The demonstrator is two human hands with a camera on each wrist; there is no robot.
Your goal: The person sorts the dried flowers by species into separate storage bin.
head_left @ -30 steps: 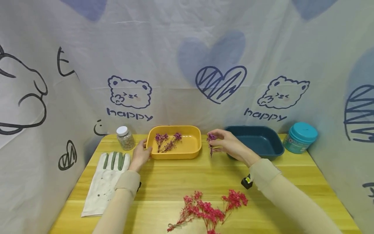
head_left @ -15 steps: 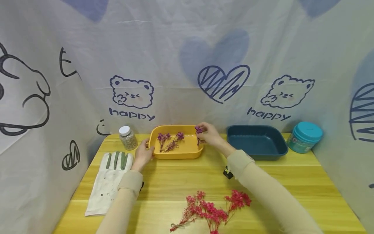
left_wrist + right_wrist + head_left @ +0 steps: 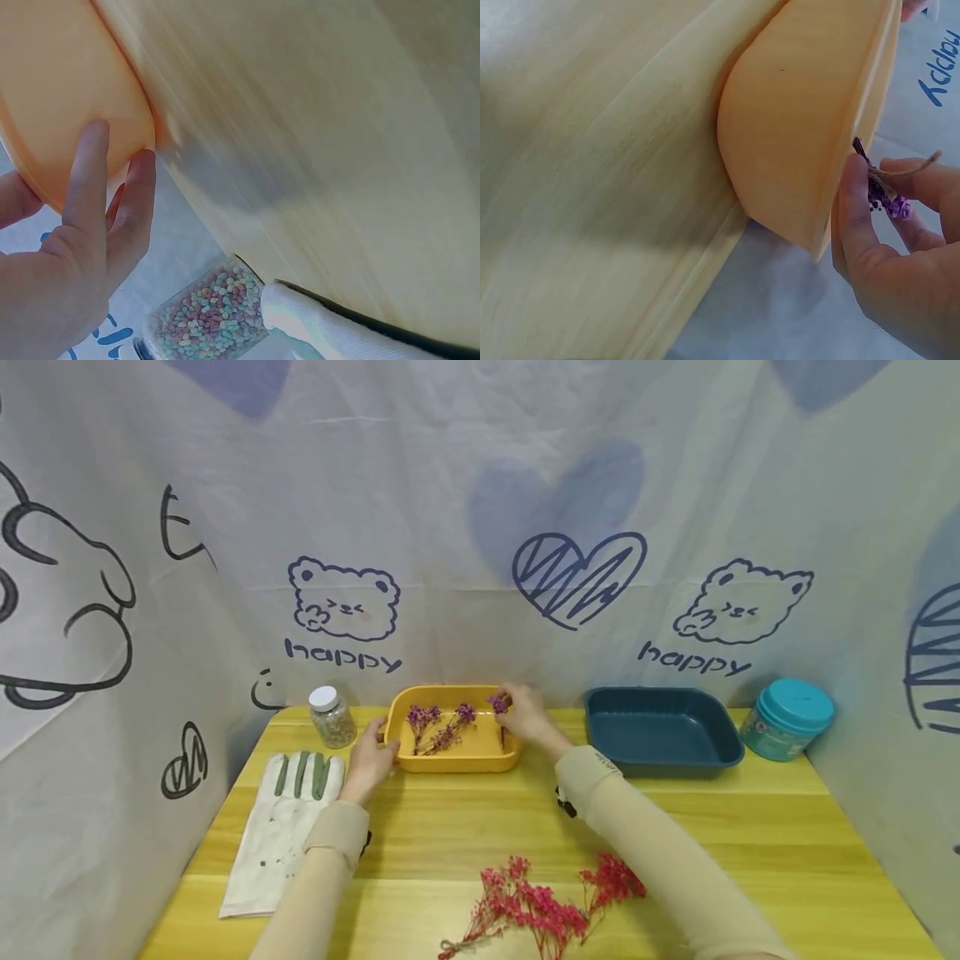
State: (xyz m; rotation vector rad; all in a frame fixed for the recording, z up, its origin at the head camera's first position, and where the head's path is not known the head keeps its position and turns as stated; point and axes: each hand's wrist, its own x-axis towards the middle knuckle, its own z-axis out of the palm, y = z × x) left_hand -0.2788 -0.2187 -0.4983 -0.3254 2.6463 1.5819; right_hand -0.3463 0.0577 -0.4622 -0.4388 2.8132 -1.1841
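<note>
A yellow rectangular tray (image 3: 457,763) stands at the back of the table, with sprigs of purple dried flowers (image 3: 446,735) lying in it. My left hand (image 3: 370,762) grips the tray's left end, its thumb and fingers spread around the wall; the left wrist view shows the fingertips on the orange-looking outside. Over the tray's right end, my right hand (image 3: 527,717) pinches another small bunch of purple dried flowers (image 3: 497,703) with its stems pointing down. In the right wrist view, twine (image 3: 911,171) is tied on this bunch (image 3: 892,204), close by the rim.
A dark blue tray (image 3: 663,771) stands to the right, beside a turquoise-lidded tub (image 3: 791,718). Left of the yellow tray are a white-capped jar (image 3: 332,721) of coloured pebbles and a white glove (image 3: 281,835) with green stripes. Pink dried flowers (image 3: 543,910) lie near the front.
My right hand has moved left with the purple flowers, from between the two trays to over the yellow tray's right end, and lowered them. My left hand stays on the tray.
</note>
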